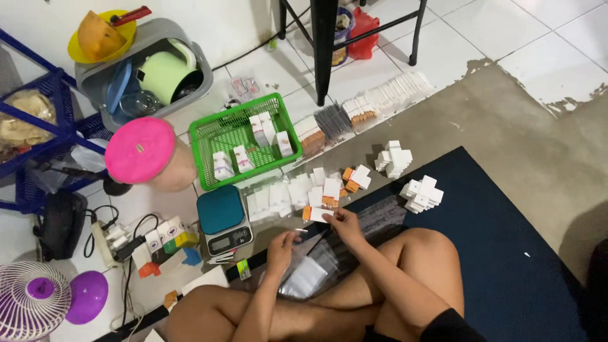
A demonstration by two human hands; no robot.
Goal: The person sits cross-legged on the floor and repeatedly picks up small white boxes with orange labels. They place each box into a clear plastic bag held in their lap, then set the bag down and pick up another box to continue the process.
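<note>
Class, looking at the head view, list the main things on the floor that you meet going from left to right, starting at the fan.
Purple fan → power strip → pink lid → digital scale → left hand → right hand, holding a small white box → stacked white boxes.

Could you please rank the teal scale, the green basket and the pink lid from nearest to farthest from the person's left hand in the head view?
From the left hand:
1. Teal scale, just to its left.
2. Green basket, beyond the scale.
3. Pink lid, farthest, far left.

A home floor: tiles [557, 38], a fan [28, 304], a kitchenware tub [95, 82].
</note>
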